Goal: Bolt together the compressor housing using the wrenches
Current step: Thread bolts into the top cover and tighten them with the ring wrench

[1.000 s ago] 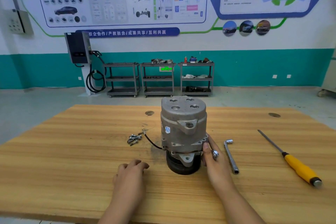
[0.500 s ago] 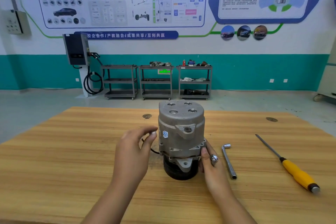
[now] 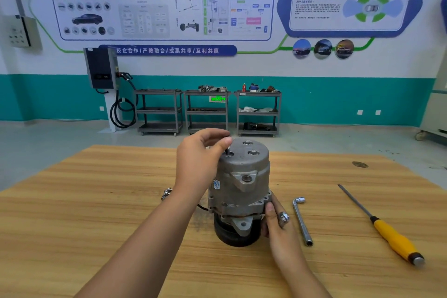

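On the wooden table [image 3: 108, 213], centre: one compressor housing [image 3: 242, 191], upright, black pulley end down. Both hands at it. Above the top face, left hand [image 3: 198, 159], thumb and fingertips pinched tight on one bolt [image 3: 228, 150], shank down at a hole near the left rim; depth in the hole unreadable. Low on the right flank, right hand [image 3: 278, 227], thumb on the flange, fingers curled round the side, tips hidden behind the casting. Two seated bolt heads [image 3: 253, 152] on top. One L-shaped socket wrench [image 3: 302, 222] flat just right of the right hand, untouched. One yellow-handled screwdriver [image 3: 391, 237] further right. Left of the housing, loose bolts [image 3: 167, 193], mostly hidden behind the left forearm, not countable. Three shelf carts [image 3: 206, 109] at the back wall, contents blurred.
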`<state>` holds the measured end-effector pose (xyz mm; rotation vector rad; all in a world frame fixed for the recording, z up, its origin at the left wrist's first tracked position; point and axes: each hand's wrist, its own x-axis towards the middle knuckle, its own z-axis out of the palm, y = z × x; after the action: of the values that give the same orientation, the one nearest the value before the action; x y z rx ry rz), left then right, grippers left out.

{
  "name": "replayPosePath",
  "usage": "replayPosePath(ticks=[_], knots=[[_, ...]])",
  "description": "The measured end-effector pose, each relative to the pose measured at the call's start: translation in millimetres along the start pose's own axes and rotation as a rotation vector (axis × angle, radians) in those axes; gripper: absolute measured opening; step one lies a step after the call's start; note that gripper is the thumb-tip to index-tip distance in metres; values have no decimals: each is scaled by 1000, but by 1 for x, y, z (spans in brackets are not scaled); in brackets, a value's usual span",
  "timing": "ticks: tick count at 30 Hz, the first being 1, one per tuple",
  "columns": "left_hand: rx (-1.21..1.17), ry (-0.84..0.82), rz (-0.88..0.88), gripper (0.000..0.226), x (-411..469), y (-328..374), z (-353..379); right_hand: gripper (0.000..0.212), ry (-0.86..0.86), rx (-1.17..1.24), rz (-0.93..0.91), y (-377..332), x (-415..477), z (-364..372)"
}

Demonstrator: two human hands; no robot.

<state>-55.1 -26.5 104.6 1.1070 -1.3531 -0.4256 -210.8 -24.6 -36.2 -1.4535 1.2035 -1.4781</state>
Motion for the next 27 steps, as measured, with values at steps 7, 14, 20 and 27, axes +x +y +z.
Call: replayPosePath(ticks=[7, 14, 20, 27], knots=[[37, -27, -20, 10, 4, -7, 0, 60, -13, -4, -1, 0, 1, 0], [77, -78, 3, 8, 8, -5, 0, 59, -14, -6, 15, 0, 0, 0], [134, -93, 2, 10, 10, -8, 2, 59, -18, 0, 28, -1, 0, 0], [125, -128, -13, 14, 7, -14, -1, 63, -18, -32, 24, 1, 1, 0]])
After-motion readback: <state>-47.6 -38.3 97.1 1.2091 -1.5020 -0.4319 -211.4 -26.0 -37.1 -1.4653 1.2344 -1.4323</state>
